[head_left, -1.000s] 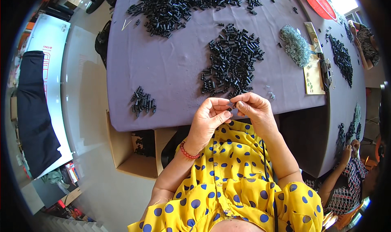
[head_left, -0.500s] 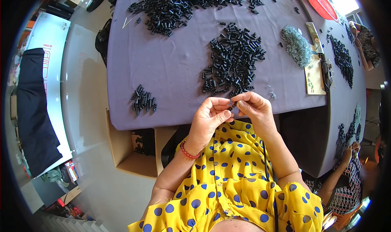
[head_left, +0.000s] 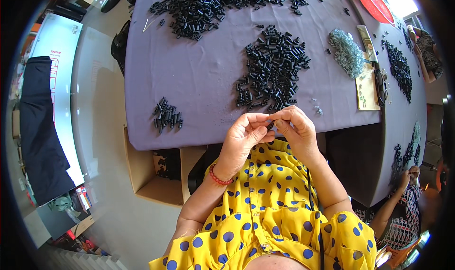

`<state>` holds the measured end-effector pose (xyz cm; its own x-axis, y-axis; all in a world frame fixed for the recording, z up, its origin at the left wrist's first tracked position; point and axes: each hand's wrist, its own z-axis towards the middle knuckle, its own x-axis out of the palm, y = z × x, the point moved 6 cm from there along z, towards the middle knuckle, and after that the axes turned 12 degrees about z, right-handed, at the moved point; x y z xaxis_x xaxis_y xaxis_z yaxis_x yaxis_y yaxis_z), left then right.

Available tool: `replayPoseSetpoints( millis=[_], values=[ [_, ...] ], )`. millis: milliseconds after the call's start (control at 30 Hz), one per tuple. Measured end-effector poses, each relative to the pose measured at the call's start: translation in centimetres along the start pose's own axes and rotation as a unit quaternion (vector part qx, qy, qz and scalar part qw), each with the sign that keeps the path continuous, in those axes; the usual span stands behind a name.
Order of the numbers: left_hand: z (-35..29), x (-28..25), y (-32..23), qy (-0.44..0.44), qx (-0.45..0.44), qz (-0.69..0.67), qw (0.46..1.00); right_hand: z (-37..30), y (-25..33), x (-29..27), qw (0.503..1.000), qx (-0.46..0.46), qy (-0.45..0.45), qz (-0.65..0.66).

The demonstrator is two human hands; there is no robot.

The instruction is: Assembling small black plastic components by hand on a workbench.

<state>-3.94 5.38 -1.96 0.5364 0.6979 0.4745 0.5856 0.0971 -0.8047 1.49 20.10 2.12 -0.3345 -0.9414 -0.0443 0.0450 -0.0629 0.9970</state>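
Both hands meet at the near edge of the purple-covered tabletop (head_left: pixel 199 80), just above the lap of the yellow, blue-dotted blouse (head_left: pixel 265 208). The left hand (head_left: pixel 244 137), wrist bent upward and circled by a red bead bracelet (head_left: pixel 220 179), curls its fingers inward, thumb and forefinger pinched on a small black cylindrical piece (head_left: pixel 270 125). The right hand (head_left: pixel 296 130) mirrors it, fingers arched, tips closed on the same piece from the other side; the fingertips of the two hands touch. Forearms rise from the lower edge and converge. Just beyond the hands lies a middle heap of short black tubes (head_left: pixel 272 68); a small cluster of black tubes (head_left: pixel 167 114) lies to the left, and a large spread of black tubes (head_left: pixel 218 4) occupies the far side. A grey-green tangle of wire-like parts (head_left: pixel 347 52) rests at right. An open cardboard box (head_left: pixel 156 175) stands below the tabletop's edge. Another person's hands (head_left: pixel 410 175) appear at lower right.
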Motion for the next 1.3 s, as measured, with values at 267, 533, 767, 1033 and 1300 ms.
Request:
replayPoseSetpoints(
  millis=[267,533,767,1033,1300],
  values=[
    [-0.3,-0.2,0.0,-0.021,0.006,0.003,1.000,0.0,2.3,0.8,0.962,-0.196,0.030,-0.189],
    [-0.6,-0.2,0.0,-0.048,-0.022,-0.019,0.998,-0.7,1.9,1.1,0.945,-0.225,0.041,-0.234],
    [-0.2,-0.5,0.8,-0.049,-0.045,-0.083,0.994,-0.8,3.1,1.9,0.933,-0.202,0.056,-0.292],
    [0.0,0.1,0.3,0.006,-0.059,-0.083,0.995,-1.6,2.0,1.9,0.913,-0.233,0.047,-0.331],
    [-0.3,-0.4,-1.1,-0.025,-0.037,0.037,0.998,-1.1,3.1,1.8,0.919,-0.204,0.022,-0.337]
  ],
)
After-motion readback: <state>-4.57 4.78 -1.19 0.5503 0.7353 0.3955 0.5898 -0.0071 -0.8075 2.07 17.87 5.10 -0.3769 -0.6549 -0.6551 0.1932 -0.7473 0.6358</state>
